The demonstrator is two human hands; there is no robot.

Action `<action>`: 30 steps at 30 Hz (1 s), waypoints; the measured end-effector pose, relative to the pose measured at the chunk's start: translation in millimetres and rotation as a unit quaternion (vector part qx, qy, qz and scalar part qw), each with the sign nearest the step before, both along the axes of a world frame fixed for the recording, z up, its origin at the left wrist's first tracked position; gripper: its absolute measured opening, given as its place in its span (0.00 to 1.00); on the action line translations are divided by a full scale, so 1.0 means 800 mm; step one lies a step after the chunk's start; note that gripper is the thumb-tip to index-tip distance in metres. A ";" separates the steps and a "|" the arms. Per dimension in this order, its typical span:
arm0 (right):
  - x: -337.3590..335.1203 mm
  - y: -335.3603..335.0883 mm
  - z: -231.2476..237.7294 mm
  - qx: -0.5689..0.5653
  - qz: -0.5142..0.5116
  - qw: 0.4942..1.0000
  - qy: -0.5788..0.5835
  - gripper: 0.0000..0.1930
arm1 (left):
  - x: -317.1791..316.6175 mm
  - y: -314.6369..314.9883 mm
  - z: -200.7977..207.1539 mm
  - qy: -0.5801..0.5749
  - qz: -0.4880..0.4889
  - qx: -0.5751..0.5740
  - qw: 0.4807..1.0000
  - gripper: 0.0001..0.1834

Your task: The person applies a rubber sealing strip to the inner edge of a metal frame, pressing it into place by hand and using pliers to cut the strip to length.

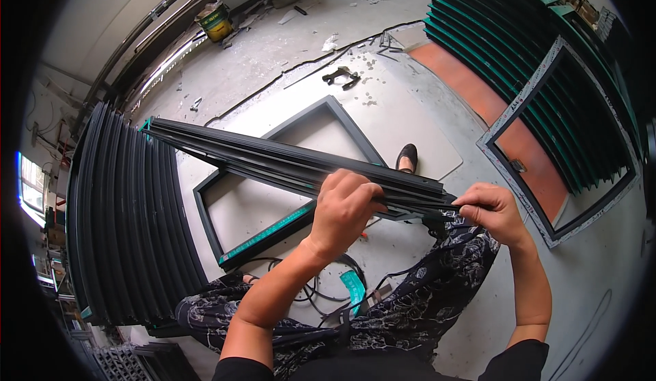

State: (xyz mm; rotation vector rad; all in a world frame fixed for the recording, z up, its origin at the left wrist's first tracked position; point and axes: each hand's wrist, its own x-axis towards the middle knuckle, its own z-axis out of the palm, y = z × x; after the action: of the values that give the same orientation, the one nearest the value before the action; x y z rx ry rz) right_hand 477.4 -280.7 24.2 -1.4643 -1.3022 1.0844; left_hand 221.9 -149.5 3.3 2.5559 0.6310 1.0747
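Observation:
A dark grey window frame [266, 154], seen nearly edge-on, slants from the stack at the left to my right knee. A thin black strip [427, 203], like a rubber gasket, runs along its near end. My left hand [344, 207] is closed at the frame's near edge, its fingertips pinching the strip. Farther right, my right hand [493, 211] pinches the strip's end between thumb and fingers. Loops of thin black strip [314, 289] lie on the floor between my legs, beside a green piece of film [353, 289].
Another dark frame [208, 220] lies flat beneath. Stacked dark frames [126, 224] stand close at the left; green-edged ones [492, 46] stand at the far right. A film-edged frame [533, 217] leans near my right hand. A black tool [342, 77] and a bucket [216, 23] are farther off.

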 end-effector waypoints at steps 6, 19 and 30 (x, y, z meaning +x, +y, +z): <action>-0.002 -0.001 0.007 0.002 0.013 1.000 0.018 0.05 | 0.000 -0.009 0.013 0.032 0.010 -0.013 0.999 0.14; -0.002 -0.001 0.000 -0.007 0.011 1.000 0.002 0.05 | -0.001 -0.003 0.002 0.026 0.000 0.030 0.999 0.12; -0.016 -0.004 -0.001 0.061 -0.009 0.991 -0.115 0.05 | -0.002 -0.017 -0.013 -0.027 0.054 0.106 0.993 0.16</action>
State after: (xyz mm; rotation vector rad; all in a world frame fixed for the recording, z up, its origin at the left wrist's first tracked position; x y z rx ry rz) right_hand 464.8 -284.1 23.3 -1.5376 -1.4852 0.8274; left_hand 220.3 -162.8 -6.9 2.6848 0.6812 1.3072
